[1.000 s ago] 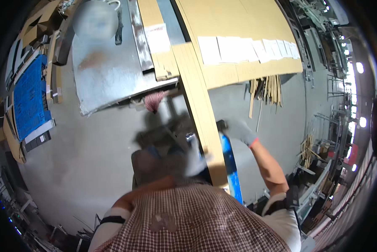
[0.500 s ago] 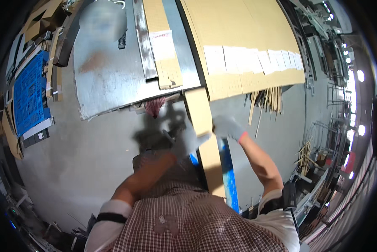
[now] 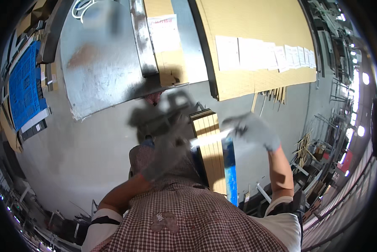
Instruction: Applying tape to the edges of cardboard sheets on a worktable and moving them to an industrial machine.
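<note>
A stack of long tan boards (image 3: 212, 168), their narrow edges side by side, runs lengthwise from my apron away from me. Across it, a blurred white strip (image 3: 211, 139) stretches between my gloved hands. My left hand (image 3: 168, 153), in a grey glove and smeared by motion, is closed at the strip's left end. At the other end my right hand (image 3: 255, 131), also grey-gloved, pinches the strip between thumb and fingers, just right of the stack. A blue bar (image 3: 230, 176) lies along the stack's right side. What the strip is made of cannot be made out.
Ahead is a metal table (image 3: 104, 67) with a dark bar (image 3: 144, 46) and a cardboard strip (image 3: 171, 67). A large cardboard sheet (image 3: 255, 25) with white papers lies to its right. Thin wooden sticks (image 3: 276, 95) poke out beneath. A blue pallet (image 3: 24, 90) is at far left.
The single broad tan face between my hands has given way to several narrow board edges. A white strip now spans my hands, which have moved apart. The view has shifted slightly.
</note>
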Demonstrator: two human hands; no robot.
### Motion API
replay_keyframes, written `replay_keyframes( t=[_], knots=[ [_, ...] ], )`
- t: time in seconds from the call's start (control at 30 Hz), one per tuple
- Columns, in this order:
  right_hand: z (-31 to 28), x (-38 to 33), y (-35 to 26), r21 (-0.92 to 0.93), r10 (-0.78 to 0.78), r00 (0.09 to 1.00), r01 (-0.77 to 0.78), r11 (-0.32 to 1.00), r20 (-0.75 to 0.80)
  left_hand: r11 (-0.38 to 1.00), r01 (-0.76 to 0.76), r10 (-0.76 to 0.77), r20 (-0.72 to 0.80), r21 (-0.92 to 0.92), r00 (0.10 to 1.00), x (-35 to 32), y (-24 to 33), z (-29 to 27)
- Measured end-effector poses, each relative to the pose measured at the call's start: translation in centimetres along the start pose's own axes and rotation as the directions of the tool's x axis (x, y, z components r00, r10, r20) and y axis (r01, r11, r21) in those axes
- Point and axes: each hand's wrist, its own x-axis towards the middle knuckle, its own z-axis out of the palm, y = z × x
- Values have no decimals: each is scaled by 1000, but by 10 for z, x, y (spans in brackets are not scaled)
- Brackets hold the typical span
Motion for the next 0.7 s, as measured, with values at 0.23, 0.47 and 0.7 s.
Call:
replay_keyframes(
  t=[0.23, 0.47, 0.7],
  knots=[
    [81, 91, 85, 477, -174, 975, 218, 851, -136, 776, -603, 485, 438, 183, 757, 144, -182, 5],
    [165, 22, -15, -182, 176, 731, -383, 906, -659, 883, 40, -76, 59, 469, 995, 74, -94, -15],
    [153, -9, 0, 337, 191, 701, 74, 939, -687, 786, -460, 378, 268, 413, 886, 61, -23, 58]
  ],
)
